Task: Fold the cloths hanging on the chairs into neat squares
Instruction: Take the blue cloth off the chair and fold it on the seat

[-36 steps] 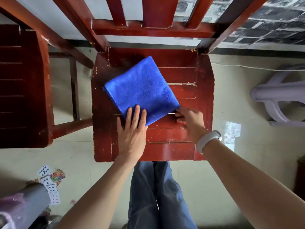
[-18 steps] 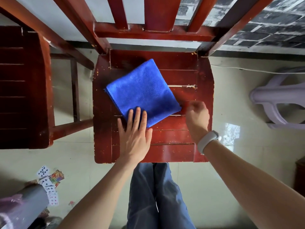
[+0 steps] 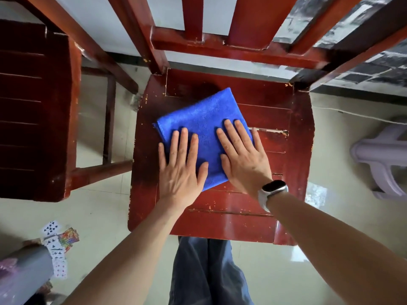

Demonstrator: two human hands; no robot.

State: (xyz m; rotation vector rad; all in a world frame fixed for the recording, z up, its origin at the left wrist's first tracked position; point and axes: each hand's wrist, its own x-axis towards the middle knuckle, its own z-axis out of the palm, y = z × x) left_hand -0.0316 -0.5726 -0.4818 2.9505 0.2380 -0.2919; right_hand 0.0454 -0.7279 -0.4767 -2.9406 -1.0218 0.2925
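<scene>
Folded blue microfibre cloth [image 3: 199, 119] lies square on red wooden chair seat [image 3: 222, 219]. Left hand [image 3: 181, 170] and right hand [image 3: 243, 159] press it flat, fingers straight, gripping nothing.

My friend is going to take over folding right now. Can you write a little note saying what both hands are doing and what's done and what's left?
Left hand: flat, straight fingers pressing the near left part of the blue cloth.
Right hand: flat too, pressing the cloth's right part, little finger over its edge onto the chair seat.
Cloth: folded into a tilted square, lying on the red chair's seat.
Done: this cloth looks folded; only smoothing remains.
Left: lift both hands off. No other cloth shows in this view, so check the other chairs.
</scene>
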